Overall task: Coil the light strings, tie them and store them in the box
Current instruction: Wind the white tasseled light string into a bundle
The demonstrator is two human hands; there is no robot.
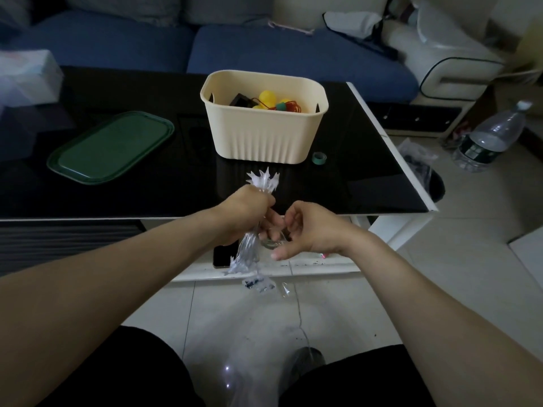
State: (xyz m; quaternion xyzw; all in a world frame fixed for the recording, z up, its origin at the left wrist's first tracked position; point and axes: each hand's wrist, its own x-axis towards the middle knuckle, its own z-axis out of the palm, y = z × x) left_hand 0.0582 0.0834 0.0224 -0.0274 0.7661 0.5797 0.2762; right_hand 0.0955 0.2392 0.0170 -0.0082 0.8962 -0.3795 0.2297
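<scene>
Clear star-shaped light string [255, 227], gathered into a long bundle, sits in the left hand [245, 212], whose fingers are wrapped round its middle, in front of the glossy black bench [176, 183]. Its long axis runs steeply, upper stars pointing toward the ribbed cream plastic box [264, 133], lower end toward the floor. The right hand [305, 230] pinches a thin loose wire. Coiling looks nearly done; the trailing wire wants winding in, then tying.
</scene>
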